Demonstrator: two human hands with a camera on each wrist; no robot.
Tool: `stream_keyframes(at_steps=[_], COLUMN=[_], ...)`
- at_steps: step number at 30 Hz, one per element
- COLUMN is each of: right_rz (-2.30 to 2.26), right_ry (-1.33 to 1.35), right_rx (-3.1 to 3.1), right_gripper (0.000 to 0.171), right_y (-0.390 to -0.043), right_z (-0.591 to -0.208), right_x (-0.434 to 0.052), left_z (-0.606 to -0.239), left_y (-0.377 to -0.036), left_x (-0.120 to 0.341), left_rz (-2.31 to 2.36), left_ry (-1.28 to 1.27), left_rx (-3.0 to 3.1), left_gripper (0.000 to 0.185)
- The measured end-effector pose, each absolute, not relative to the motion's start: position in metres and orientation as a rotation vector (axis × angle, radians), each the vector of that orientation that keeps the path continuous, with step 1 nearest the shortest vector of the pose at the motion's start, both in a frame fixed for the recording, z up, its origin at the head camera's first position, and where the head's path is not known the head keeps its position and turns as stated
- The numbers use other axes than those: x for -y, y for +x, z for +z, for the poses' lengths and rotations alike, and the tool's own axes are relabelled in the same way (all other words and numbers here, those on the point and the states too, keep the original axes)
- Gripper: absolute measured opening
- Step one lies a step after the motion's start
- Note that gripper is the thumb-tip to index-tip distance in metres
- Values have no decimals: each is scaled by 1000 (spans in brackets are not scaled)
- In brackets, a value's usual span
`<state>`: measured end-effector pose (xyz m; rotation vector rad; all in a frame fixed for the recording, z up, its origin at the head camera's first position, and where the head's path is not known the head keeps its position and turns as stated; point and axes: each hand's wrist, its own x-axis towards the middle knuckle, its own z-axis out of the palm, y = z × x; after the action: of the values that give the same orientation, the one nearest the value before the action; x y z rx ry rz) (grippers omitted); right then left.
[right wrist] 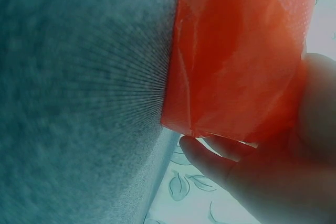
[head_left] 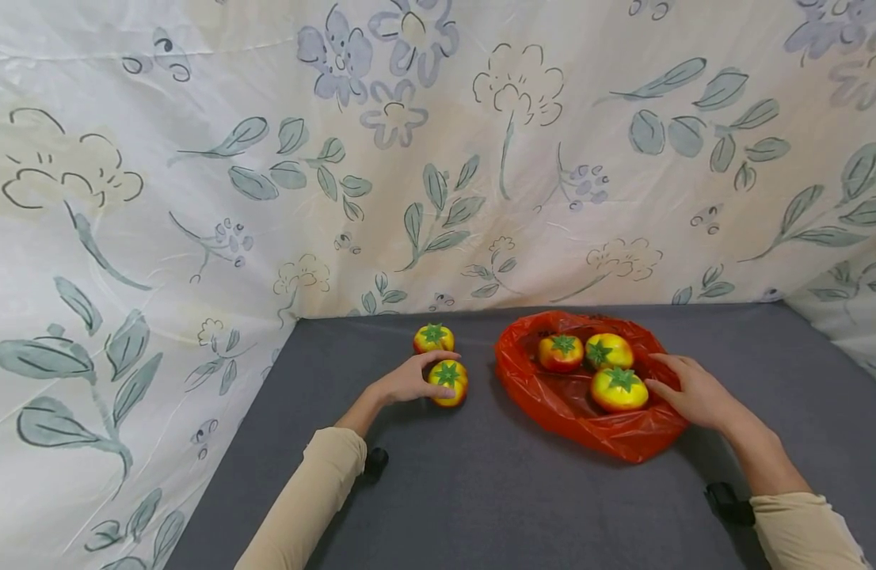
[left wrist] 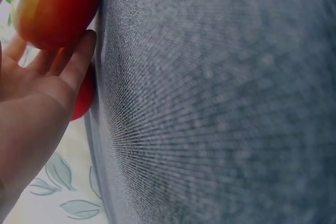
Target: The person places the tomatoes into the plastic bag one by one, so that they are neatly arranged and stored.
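Note:
My left hand point(head_left: 408, 381) curves its thumb and fingers around a red-and-yellow tomato point(head_left: 448, 378) with a green leafy top. Just behind it on the table is a second tomato point(head_left: 432, 338), partly covered by that hand's fingers. In the left wrist view the held tomato point(left wrist: 58, 11) lies between thumb and fingers, close beside the table. On the right, a red plastic bag point(head_left: 545, 408) lies wide open with three similar tomatoes inside. My right hand point(head_left: 705, 396) holds the bag's right rim, thumb over the edge and fingers point(right wrist: 207, 161) along the outside.
A dark grey cloth point(head_left: 495, 499) covers the table. Flower-printed fabric point(head_left: 438, 214) hangs along the back and both sides. Black bands point(head_left: 730, 504) are on the wrists near the beige sleeves point(head_left: 310, 491).

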<state>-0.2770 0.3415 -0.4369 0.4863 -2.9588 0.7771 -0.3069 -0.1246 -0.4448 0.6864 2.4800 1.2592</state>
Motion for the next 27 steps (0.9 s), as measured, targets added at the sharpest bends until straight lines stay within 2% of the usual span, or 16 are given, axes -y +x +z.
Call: stream_keyframes(at_steps=[13, 27], right_rz=[764, 766], right_ry=[479, 460], right_rx=[2959, 2976], right_gripper=[65, 67], right_y=[-276, -277], right_z=[-437, -438], right_x=[-341, -341], left_z=[-443, -430], left_y=[-306, -310], left_x=[125, 133], left_rz=[1275, 1500], left_ry=[706, 658], left_rx=[-2457, -2389], left_gripper=[67, 62])
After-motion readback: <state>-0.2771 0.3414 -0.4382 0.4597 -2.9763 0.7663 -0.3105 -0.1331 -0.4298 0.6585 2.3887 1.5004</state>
